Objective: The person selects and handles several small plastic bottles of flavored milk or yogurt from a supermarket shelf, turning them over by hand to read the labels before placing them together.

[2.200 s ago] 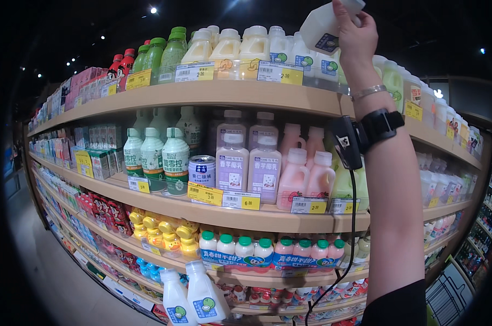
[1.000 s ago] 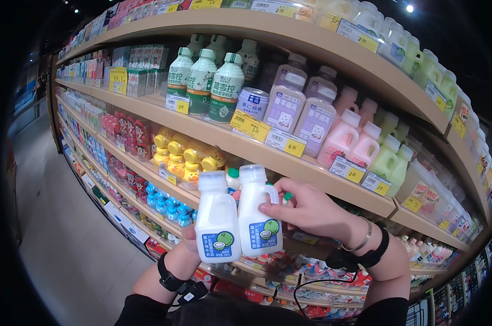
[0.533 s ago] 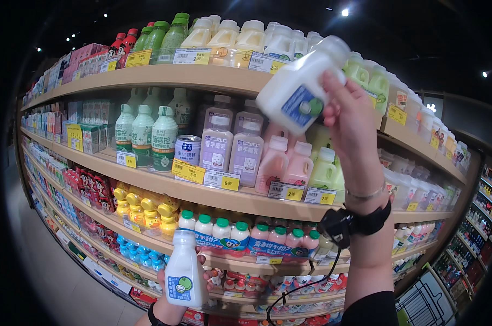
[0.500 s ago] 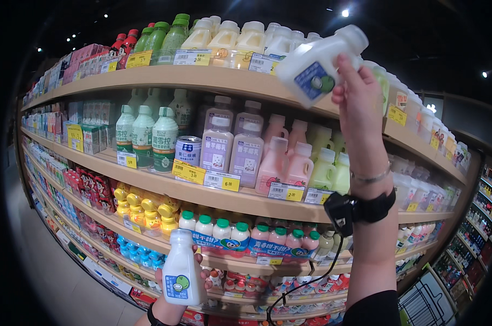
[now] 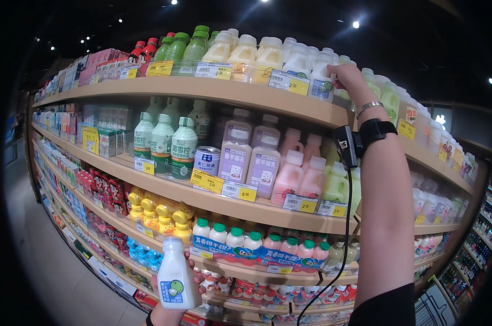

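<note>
My right hand [image 5: 348, 81] is raised to the top shelf [image 5: 213, 92], fingers closed around a white bottle [image 5: 323, 81] with a round green mark that stands among the other white bottles there. A metal bracelet and a black wrist device [image 5: 360, 138] with a hanging cable sit on that forearm. Low in front of me, my left hand [image 5: 170, 307] grips a second white bottle [image 5: 174, 276] with a green round label, held upright below the shelves.
Long curved store shelves run from far left to right. Green-capped bottles [image 5: 164, 142], purple [image 5: 248, 162] and pink [image 5: 300, 173] bottles fill the second shelf, yellow bottles [image 5: 159, 213] and green-capped multipacks [image 5: 246, 242] the third. An aisle floor [image 5: 45, 261] lies at left.
My right hand lifted one white bottle from beside the other up to the top shelf and set it upright among the row. The left hand stays low with its bottle.
</note>
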Available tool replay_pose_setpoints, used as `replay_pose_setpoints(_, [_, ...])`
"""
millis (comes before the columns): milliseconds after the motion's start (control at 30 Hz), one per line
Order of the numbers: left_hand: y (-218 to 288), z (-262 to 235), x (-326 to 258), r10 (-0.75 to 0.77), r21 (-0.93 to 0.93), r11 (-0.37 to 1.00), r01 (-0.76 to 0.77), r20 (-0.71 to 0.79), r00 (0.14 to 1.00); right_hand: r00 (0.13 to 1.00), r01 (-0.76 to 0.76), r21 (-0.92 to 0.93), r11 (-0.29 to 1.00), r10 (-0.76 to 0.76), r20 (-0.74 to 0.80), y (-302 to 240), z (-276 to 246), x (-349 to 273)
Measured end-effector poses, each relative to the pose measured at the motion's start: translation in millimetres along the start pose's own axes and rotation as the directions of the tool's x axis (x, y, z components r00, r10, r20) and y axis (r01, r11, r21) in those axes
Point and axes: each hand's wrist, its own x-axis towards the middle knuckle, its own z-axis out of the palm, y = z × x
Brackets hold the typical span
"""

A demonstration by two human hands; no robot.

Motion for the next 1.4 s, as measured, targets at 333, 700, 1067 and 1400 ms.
replay_pose_setpoints(333, [-3.0, 5.8, 16.1, -0.012, -0.023, 1.000, 0.015, 0.141, 0.990, 0.984, 0.118, -0.026, 0.993, -0.113, 0.139, 12.3, -0.3, 16.7])
replay_pose_setpoints(700, [1.0, 0.0, 25.5, -0.133, -0.020, 0.990, 0.136, 0.125, 0.983, 0.677, 0.406, -0.641, 0.652, -0.686, -0.269, -8.4, 1.4, -11.1])
replay_pose_setpoints(1067, [-18.2, 27.3, 38.9, -0.051, 0.362, 0.931, 0.040, 0.021, 0.998, 0.255, 0.267, 0.082, 0.960, -0.153, 0.955, 13.7, 105.8, -288.5])
replay_pose_setpoints(1400, [-36.4, 45.0, 50.4, -0.146, 0.371, 0.926, 0.073, 0.171, 0.974, 0.283, -0.349, 0.086, 0.933, 0.018, 0.959, 14.2, 100.6, -298.4])
